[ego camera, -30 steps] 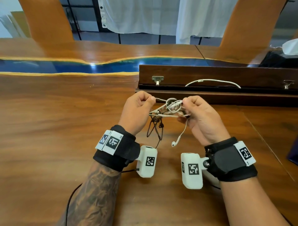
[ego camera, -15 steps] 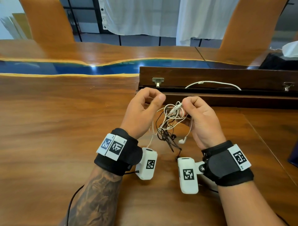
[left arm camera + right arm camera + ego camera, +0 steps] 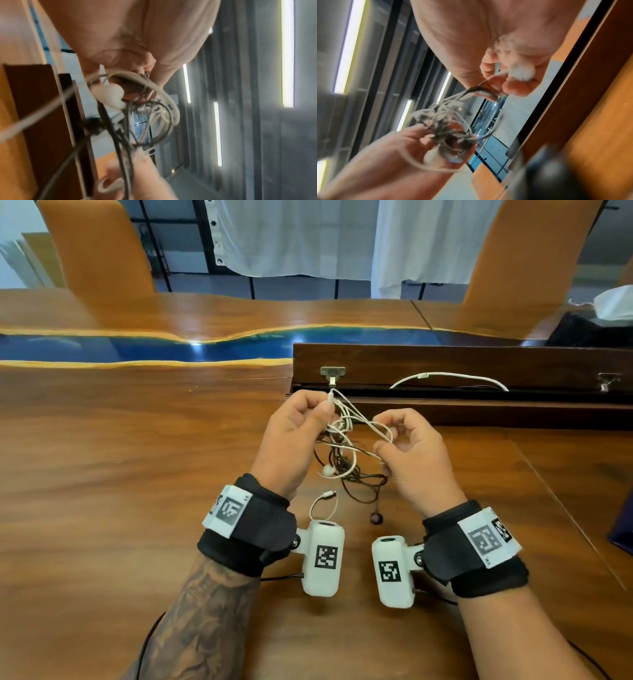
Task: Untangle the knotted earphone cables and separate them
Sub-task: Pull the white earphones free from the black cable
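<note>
A white earphone cable [image 3: 346, 419] and a black earphone cable [image 3: 356, 477] hang knotted together between my hands above the wooden table [image 3: 120, 474]. My left hand [image 3: 301, 426] pinches the white strands near the top of the tangle [image 3: 145, 108]. My right hand [image 3: 397, 440] pinches a white loop, with a white earbud [image 3: 523, 73] at its fingertips. Another white earbud [image 3: 328, 470] dangles below the left hand. The white plug [image 3: 329, 494] and a black earbud [image 3: 375, 518] trail down to the table.
A dark wooden box [image 3: 462, 371] stands open just behind the hands, with another white cable [image 3: 448, 376] lying in it. A blue resin strip [image 3: 137, 347] crosses the table further back. Two orange chairs [image 3: 99, 251] stand at the far side.
The hands have moved apart and the left hand has risen. The tight bundle has loosened, and black loops, a plug and a black earbud now hang down to the table.
</note>
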`<state>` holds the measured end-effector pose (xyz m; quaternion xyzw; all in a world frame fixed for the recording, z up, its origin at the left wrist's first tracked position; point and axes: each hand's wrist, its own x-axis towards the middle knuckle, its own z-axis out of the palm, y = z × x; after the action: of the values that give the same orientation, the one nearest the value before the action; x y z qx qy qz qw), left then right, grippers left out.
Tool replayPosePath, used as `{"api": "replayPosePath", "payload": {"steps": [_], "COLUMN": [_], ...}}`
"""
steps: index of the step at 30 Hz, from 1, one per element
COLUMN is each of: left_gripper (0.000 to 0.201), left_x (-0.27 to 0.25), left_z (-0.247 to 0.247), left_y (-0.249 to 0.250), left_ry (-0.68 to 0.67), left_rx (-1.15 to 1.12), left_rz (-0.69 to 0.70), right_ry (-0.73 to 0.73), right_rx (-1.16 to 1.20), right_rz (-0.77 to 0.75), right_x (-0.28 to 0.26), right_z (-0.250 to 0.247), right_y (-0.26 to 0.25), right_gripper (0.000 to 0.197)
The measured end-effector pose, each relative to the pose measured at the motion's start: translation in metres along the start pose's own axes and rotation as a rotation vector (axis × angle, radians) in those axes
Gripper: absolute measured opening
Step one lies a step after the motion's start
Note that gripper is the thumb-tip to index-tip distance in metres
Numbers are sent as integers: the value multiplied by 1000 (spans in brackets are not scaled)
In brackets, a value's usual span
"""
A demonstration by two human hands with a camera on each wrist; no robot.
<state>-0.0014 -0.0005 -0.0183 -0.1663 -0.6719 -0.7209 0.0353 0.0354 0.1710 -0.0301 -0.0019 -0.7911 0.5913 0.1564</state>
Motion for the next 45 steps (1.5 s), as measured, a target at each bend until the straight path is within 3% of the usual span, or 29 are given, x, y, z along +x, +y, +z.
{"api": "replayPosePath", "payload": {"steps": [2,4,8,11,15,18,20,24,29,32,33,35,38,40,42,45], "left_gripper": [19,22,14,16,13,14,7,18,18,18,19,22,19,18,14,7], "left_x": [0,0,-3,-3,2,4,5,6,8,7,6,5,0,-3,-5,-7], "left_z": [-1,-1,-2,-4,-9,-16,-18,-21,-26,-26,-24,-18,-9,-5,-2,3], "left_y": [1,3,3,-3,-7,-12,-13,-17,-16,-13,-11,-6,4,6,7,7], "left_ry": [13,13,-90,-82,112,201,235,206,237,302,307,287,194,133,86,16], "left_rx": [-103,-56,179,388,454,613,634,621,660,676,602,375,269,245,225,202], "left_rz": [-42,-49,-4,29,35,63,35,-37,-9,14,12,-29,-44,-17,4,16], "right_ry": [88,147,133,101,98,197,232,149,215,176,134,51,59,147,196,103], "right_rx": [-169,-115,558,769,517,254,280,660,194,136,123,90,36,57,79,94], "right_rz": [7,43,238,285,190,56,44,151,45,-68,-83,-56,-8,-47,-123,-188], "right_x": [2,4,5,3,1,3,4,2,3,1,0,0,2,3,1,-1], "right_z": [-2,-3,-2,-5,-3,-5,-5,-7,-9,-7,-7,-6,-5,-4,-3,1], "right_y": [4,5,-8,-11,-8,-4,-4,-9,1,-1,-4,-4,-1,0,-3,-6], "right_gripper": [32,24,18,18,6,6,10,20,33,11,14,45,71,63,41,8]}}
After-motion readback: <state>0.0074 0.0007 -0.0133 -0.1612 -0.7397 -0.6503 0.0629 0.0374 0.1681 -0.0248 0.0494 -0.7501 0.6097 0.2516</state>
